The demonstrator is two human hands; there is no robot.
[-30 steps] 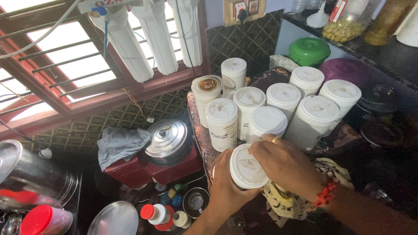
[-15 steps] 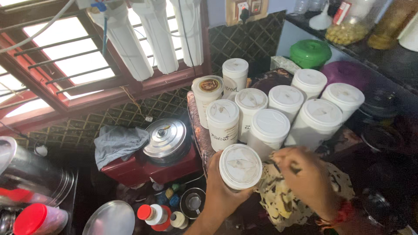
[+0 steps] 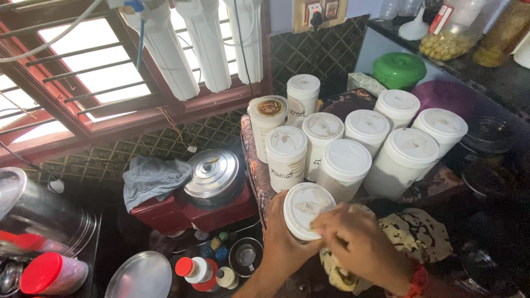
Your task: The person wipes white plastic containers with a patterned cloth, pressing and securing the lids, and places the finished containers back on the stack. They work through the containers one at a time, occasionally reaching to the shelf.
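Head view. Left hand, lower centre of frame, has its grip closed round a white lidded jar, holding it upright. Right hand, just right of it, rests its fingertips on the jar's lid edge; grip closed on the lid rim. Behind, centre to upper right, a cluster of white lidded jars stands on the table. Green lidded container at upper right. Steel lidded pot left of centre.
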